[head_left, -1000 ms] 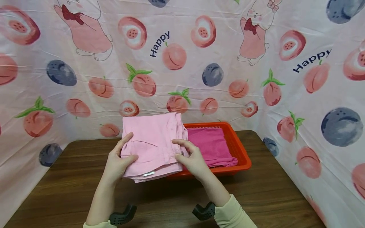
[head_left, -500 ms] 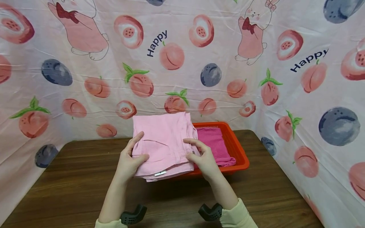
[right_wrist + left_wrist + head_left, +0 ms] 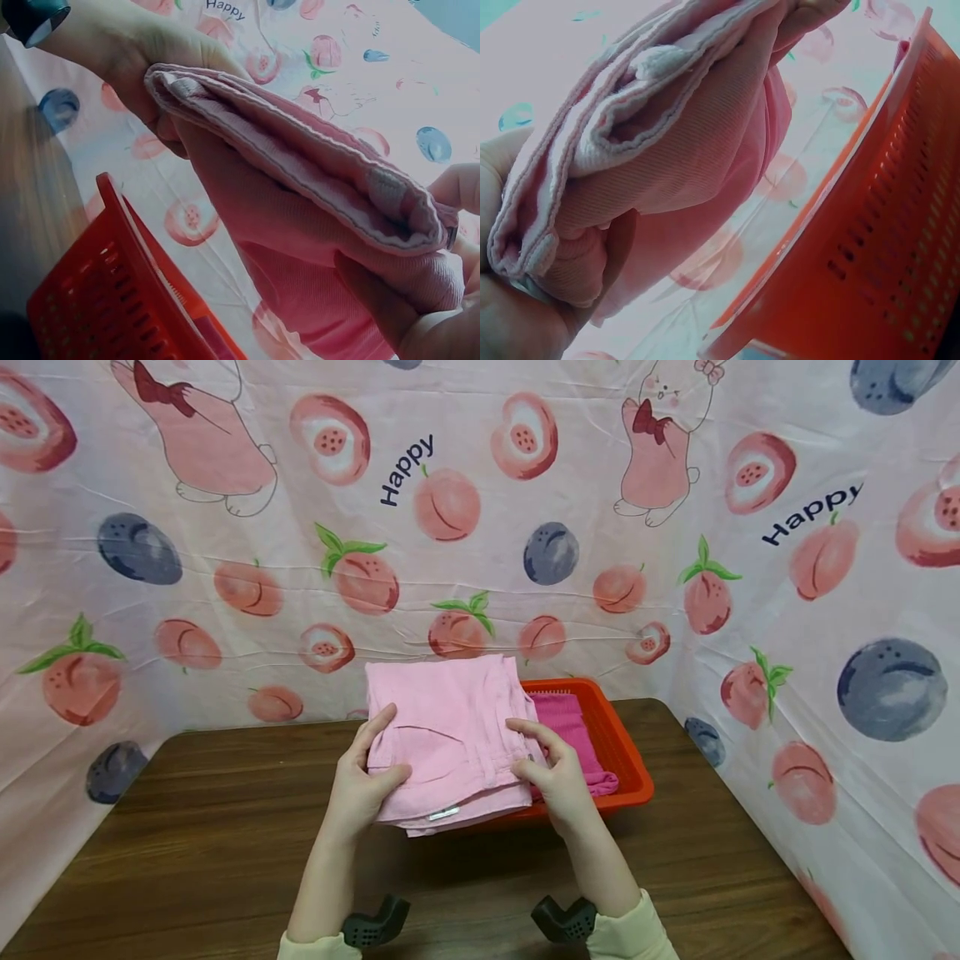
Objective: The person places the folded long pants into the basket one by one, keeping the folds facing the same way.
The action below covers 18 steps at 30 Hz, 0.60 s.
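Note:
A pair of folded light pink pants (image 3: 450, 735) hangs in the air between both hands, with a pocket seam, belt loops and a small white label showing. The left hand (image 3: 367, 777) grips its left edge, thumb on the near face. On the right edge, near the waistband, the right hand (image 3: 555, 772) pinches it between thumb and fingers. In the right wrist view the layered waistband (image 3: 300, 161) runs from one hand to the other. Behind the pants is an orange-red basket (image 3: 633, 768), partly hidden, with a folded magenta ribbed garment (image 3: 573, 727) in it.
The basket stands on a dark brown wooden table (image 3: 187, 843), right of the middle. A fruit-and-rabbit printed cloth (image 3: 480, 527) forms the back and side walls. The left wrist view shows the basket's perforated side (image 3: 885, 240) close to the pants.
Both hands have carried the folded pants to the right, in front of the basket. The pants now cover more of the basket and the magenta garment. Both grips look the same.

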{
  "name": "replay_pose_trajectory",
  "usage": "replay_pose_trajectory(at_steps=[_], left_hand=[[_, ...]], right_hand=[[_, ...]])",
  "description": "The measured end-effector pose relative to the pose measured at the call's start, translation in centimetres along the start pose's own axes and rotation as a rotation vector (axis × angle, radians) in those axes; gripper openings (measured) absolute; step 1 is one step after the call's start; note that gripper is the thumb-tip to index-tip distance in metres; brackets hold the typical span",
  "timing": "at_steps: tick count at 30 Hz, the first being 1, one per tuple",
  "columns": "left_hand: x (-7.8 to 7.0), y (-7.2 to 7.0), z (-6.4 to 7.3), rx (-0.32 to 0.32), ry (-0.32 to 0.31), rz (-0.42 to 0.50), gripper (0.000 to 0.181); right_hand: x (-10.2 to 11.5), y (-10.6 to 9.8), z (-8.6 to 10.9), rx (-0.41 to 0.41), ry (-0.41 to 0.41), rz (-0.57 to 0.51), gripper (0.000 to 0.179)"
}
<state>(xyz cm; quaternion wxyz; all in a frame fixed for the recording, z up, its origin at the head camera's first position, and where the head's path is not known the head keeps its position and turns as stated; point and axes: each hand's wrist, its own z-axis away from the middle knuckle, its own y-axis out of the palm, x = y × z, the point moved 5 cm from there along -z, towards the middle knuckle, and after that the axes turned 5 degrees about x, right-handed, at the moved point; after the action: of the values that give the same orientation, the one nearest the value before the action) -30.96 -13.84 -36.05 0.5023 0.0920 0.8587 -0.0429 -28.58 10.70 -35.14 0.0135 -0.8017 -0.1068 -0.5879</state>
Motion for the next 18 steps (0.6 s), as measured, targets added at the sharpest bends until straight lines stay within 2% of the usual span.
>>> replay_pose_trajectory(at_steps=[7, 13, 18], left_hand=[[0.31, 0.48, 0.20, -0.003, 0.029, 0.007, 0.074], [0.29, 0.71, 0.38, -0.003, 0.057, 0.018, 0.074], [0.25, 0.95, 0.46, 0.011, 0.104, 0.030, 0.073]], right_hand=[[0.22, -0.55, 0.16, -0.011, 0.032, -0.013, 0.062], [0.21, -0.71, 0.17, -0.001, 0.048, -0.017, 0.063], [0.17, -0.91, 0.19, 0.015, 0.072, -0.041, 0.070]])
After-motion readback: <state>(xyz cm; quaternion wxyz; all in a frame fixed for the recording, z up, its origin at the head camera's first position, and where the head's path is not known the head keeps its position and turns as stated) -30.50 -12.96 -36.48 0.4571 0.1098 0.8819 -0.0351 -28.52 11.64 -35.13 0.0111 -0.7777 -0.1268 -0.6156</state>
